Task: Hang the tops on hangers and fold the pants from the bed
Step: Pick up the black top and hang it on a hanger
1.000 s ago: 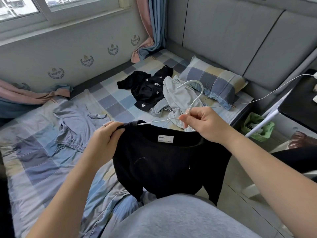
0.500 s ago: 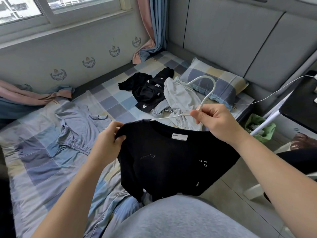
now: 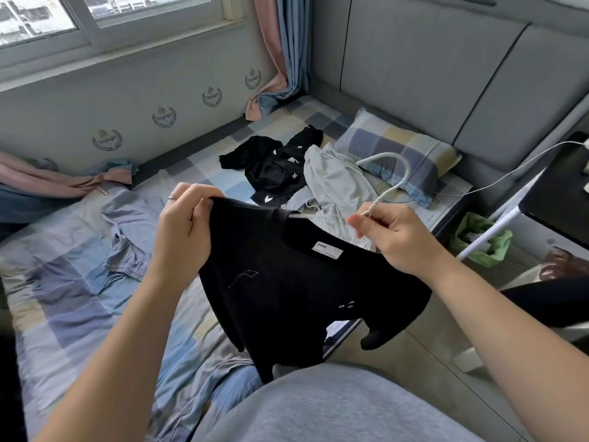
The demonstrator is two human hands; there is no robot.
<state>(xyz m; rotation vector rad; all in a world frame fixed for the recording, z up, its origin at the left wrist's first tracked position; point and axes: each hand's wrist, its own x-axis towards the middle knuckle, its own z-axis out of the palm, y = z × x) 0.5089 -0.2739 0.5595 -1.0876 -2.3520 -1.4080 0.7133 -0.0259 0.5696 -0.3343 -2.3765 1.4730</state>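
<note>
While the bed (image 3: 63,314) is lying under loose clothes (image 3: 334,183), the black top (image 3: 287,282) is hanging just above the bed's near edge. The left hand (image 3: 181,240) is pinching its shoulder, and the right hand (image 3: 398,240) is gripping the white hanger (image 3: 381,156).

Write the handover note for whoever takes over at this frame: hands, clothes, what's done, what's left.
Left hand grips the black T-shirt at its shoulder.
Right hand pinches the white hanger below its hook; one hanger arm is inside the collar.
On the bed, unfolded: black printed garment, pale grey garment, blue-grey pants.
Done: hanger partly in. Left: seat this shirt, then hang or fold the other three.
</note>
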